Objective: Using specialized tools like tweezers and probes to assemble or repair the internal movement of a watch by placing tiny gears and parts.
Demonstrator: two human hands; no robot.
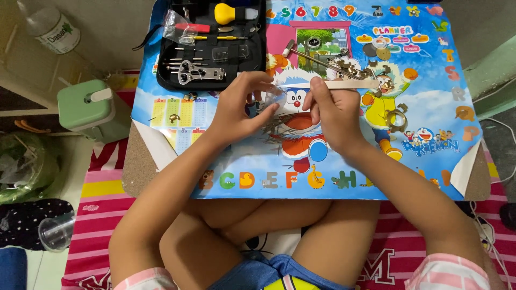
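Pinching a small clear plastic bag [273, 99], the left hand [239, 107] steadies it on the glossy cartoon-printed surface [430, 172], while the right hand [333, 115] grips slim metal tweezers [344, 84] lying level above it. Small brass-coloured parts [355, 67] cluster just beyond. Farther back sits an open black zip case [212, 43] of thin steel tools.
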